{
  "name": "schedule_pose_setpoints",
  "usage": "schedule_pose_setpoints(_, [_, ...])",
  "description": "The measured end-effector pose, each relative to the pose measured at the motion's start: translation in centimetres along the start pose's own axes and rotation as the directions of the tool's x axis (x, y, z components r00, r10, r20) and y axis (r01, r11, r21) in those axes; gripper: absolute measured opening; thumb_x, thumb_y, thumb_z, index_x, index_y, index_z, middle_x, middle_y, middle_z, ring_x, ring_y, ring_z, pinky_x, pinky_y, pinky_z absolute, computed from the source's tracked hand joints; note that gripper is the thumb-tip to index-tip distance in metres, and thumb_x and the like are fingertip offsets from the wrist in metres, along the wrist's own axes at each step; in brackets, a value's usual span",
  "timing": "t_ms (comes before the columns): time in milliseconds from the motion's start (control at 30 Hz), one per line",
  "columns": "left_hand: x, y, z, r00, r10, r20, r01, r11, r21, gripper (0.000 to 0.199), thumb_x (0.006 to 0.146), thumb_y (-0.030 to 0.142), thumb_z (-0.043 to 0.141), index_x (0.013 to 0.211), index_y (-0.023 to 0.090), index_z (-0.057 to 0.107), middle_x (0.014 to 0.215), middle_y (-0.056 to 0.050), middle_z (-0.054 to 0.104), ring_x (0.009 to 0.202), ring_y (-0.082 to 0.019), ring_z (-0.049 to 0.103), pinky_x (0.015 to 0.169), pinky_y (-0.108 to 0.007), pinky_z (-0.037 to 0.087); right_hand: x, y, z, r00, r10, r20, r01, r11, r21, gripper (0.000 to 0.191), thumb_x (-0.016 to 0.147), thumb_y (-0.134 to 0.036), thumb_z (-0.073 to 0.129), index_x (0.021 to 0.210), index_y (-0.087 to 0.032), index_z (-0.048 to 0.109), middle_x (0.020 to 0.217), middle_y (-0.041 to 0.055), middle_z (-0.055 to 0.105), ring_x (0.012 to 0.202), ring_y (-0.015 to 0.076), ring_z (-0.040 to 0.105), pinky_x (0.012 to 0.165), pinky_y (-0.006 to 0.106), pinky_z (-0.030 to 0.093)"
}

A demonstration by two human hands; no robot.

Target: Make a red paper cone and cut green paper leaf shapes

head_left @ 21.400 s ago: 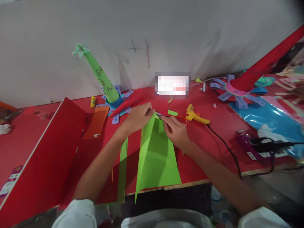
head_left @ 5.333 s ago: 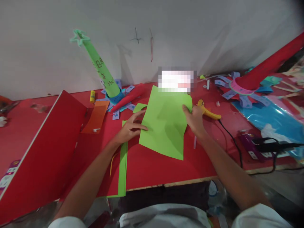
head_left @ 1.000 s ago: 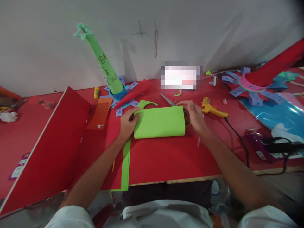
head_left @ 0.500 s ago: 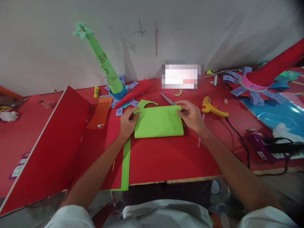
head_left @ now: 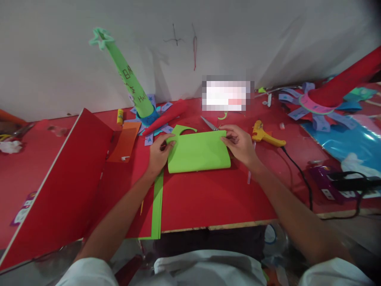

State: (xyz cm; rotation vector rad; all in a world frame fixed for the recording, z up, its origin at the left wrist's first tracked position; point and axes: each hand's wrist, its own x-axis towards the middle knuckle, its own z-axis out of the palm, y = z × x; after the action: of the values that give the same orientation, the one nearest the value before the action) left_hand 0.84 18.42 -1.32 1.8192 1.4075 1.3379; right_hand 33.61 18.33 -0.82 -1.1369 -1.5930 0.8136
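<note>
A bright green sheet of paper (head_left: 198, 153), bent over with a rounded near edge, lies in front of me. My left hand (head_left: 160, 153) pinches its far left corner, fingers closed. At the far right corner my right hand (head_left: 238, 143) grips the sheet between thumb and fingers. Just beyond that hand are scissors (head_left: 210, 123), blades pointing away to the left and handles mostly hidden. A green offcut (head_left: 181, 130) with a curved cut sits behind the sheet. Long green strips (head_left: 157, 210) lie under my left forearm.
A yellow glue gun (head_left: 269, 138) with a black cord lies to the right. At left stand a red board (head_left: 59, 190), an orange sheet (head_left: 126, 141) and a glue stick (head_left: 120, 116). A green paper cone (head_left: 131, 81) rises behind. A red cone (head_left: 348, 81) is at far right.
The green sheet's folded shape has shifted slightly, its near edge a little rounder. Both hands keep their hold at the corners. The view has moved very slightly.
</note>
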Motion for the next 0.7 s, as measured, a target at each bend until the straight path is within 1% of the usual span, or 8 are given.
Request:
schedule_pose_setpoints(167, [0.05, 0.25, -0.04, 1.0, 0.015, 0.012, -0.015, 1.0, 0.025, 0.034, 0.094, 0.049, 0.071, 0.114, 0.021, 0.077, 0.11, -0.007, 0.079, 0.082, -0.017, 0.066, 0.073, -0.029, 0.051, 0.0, -0.03, 0.06, 1.0, -0.003, 0.005, 0.003, 1.0, -0.003, 0.032, 0.097, -0.047, 0.069, 0.123, -0.029, 0.072, 0.096, 0.0056, 0.071, 0.085, 0.0234, 0.07, 0.077, 0.038, 0.058])
schedule_pose_setpoints(333, [0.01, 0.47, -0.07, 0.999, 0.01, 0.038, -0.01, 1.0, 0.019, 0.038, 0.095, 0.052, 0.069, 0.117, 0.022, 0.076, 0.114, -0.008, 0.078, 0.094, -0.02, 0.07, 0.08, -0.032, 0.055, 0.08, 0.01, -0.02, 1.0, 0.003, -0.005, -0.003, 1.0, -0.022, 0.035, 0.096, -0.052, 0.069, 0.122, -0.029, 0.074, 0.099, 0.0067, 0.073, 0.088, 0.0242, 0.07, 0.078, 0.039, 0.058])
schedule_pose_setpoints(400, [-0.01, 0.54, -0.08, 0.999, 0.012, 0.049, -0.013, 1.0, 0.021, 0.039, 0.096, 0.052, 0.068, 0.118, 0.022, 0.076, 0.117, -0.009, 0.078, 0.096, -0.021, 0.07, 0.08, -0.032, 0.055, 0.13, 0.17, -0.1, 1.0, -0.001, -0.01, 0.001, 1.0, -0.021, 0.035, 0.096, -0.052, 0.07, 0.122, -0.029, 0.074, 0.101, 0.007, 0.074, 0.088, 0.0244, 0.07, 0.079, 0.039, 0.058])
schedule_pose_setpoints(533, [0.02, 0.57, -0.13, 0.998, 0.029, 0.062, -0.03, 0.999, 0.017, 0.038, 0.097, 0.052, 0.068, 0.118, 0.021, 0.077, 0.115, -0.009, 0.078, 0.092, -0.019, 0.07, 0.077, -0.03, 0.054, 0.19, 0.38, -0.16, 1.0, -0.005, -0.008, 0.005, 1.0, -0.004, 0.033, 0.096, -0.05, 0.07, 0.121, -0.029, 0.075, 0.103, 0.0077, 0.075, 0.091, 0.025, 0.07, 0.081, 0.04, 0.058])
schedule_pose_setpoints(633, [0.04, 0.55, -0.18, 0.996, 0.045, 0.072, -0.046, 0.999, 0.0, 0.037, 0.098, 0.05, 0.068, 0.118, 0.02, 0.076, 0.112, -0.008, 0.078, 0.094, -0.019, 0.07, 0.08, -0.03, 0.054, 0.2, 0.43, -0.08, 1.0, -0.006, -0.01, 0.006, 1.0, 0.007, 0.033, 0.095, -0.05, 0.072, 0.12, -0.028, 0.075, 0.107, 0.0082, 0.076, 0.093, 0.0248, 0.071, 0.085, 0.04, 0.058])
schedule_pose_setpoints(700, [0.01, 0.58, -0.22, 0.996, 0.048, 0.076, -0.048, 0.999, -0.001, 0.037, 0.098, 0.05, 0.068, 0.118, 0.02, 0.076, 0.112, -0.008, 0.078, 0.095, -0.02, 0.071, 0.082, -0.031, 0.054, 0.21, 0.46, -0.02, 1.0, -0.002, -0.005, 0.002, 1.0, 0.01, 0.034, 0.095, -0.051, 0.072, 0.12, -0.027, 0.075, 0.108, 0.0083, 0.076, 0.092, 0.0244, 0.071, 0.083, 0.04, 0.059])
